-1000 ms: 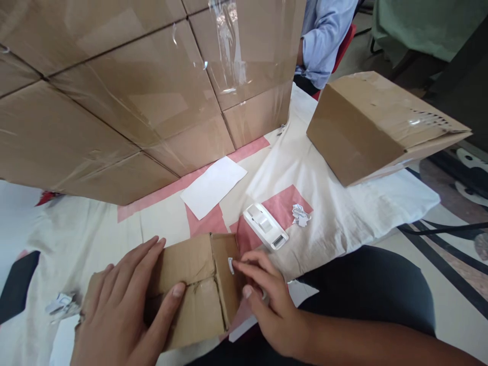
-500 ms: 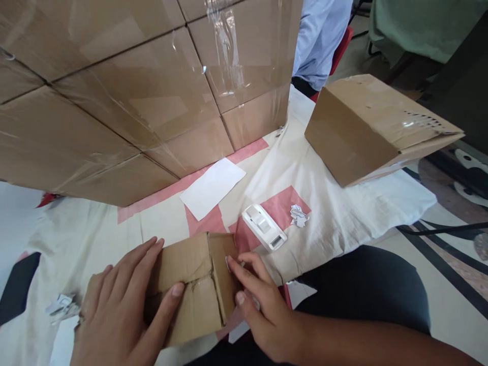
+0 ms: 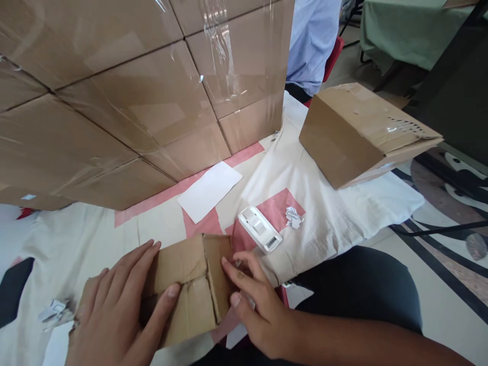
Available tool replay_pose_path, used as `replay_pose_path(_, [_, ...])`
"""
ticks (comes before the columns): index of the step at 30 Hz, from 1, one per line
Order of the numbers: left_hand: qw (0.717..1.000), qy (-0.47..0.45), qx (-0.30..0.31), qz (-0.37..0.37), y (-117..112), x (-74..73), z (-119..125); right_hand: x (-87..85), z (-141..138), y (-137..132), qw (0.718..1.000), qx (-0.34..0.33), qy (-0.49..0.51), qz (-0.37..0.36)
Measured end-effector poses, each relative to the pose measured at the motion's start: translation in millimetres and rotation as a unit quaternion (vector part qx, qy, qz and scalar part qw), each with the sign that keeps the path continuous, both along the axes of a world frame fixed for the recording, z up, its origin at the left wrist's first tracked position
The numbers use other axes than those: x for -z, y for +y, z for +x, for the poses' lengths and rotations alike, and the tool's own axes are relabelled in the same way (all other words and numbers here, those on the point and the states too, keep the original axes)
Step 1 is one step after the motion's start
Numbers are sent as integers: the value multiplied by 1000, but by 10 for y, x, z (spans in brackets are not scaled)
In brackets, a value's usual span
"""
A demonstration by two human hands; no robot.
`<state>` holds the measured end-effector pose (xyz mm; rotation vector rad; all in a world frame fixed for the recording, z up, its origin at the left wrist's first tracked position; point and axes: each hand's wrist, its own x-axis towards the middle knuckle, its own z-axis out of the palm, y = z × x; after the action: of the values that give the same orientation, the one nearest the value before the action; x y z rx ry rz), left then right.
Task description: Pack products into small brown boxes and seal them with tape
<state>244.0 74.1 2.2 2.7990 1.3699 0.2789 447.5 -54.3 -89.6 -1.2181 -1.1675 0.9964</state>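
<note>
A small cardboard box lies in front of me, its taped, creased seam facing up. My left hand spans its left end, thumb over the top and fingers along the far edge, gripping it. My right hand is against the right end, index fingertip touching the cardboard and the other fingers curled. Something pale shows between those fingers, too hidden to name. Just beyond the box is a white plastic device with a small dark window. Crumpled paper scraps lie to its right.
Large taped cartons are stacked along the back. A bigger cardboard box stands at the right of the cloth-covered table. White paper lies before the cartons; more scraps and a dark flat object are at left. A person's blue sleeve shows behind.
The view has shifted slightly. A small whitish bit at my right index fingertip no longer shows, and that fingertip rests on the box's end. My left hand keeps its grip.
</note>
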Motion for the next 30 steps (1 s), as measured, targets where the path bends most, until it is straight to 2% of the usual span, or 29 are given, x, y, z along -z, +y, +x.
replay_pose_path(3, [1000, -7, 3, 1, -1, 6, 10, -20, -8, -12, 1000, 13, 16, -10])
replay_pose_path(9, [1000, -7, 4, 7, 26, 61, -49, -72, -9, -78, 999, -7, 12, 29])
replay_pose_path(16, [1000, 6, 13, 19, 69, 96, -93, -9, 11, -86, 996, -19, 1, 85])
replay_pose_path(20, [999, 16, 25, 32, 109, 106, -119, -68, 59, -38, 998, -9, -2, 60])
replay_pose_path(25, [999, 15, 22, 40, 113, 143, -141, -108, 56, -8, 991, 31, 2, 129])
replay_pose_path(30, [999, 9, 6, 33, 86, 142, -86, -56, -2, -29, 991, 61, 24, 115])
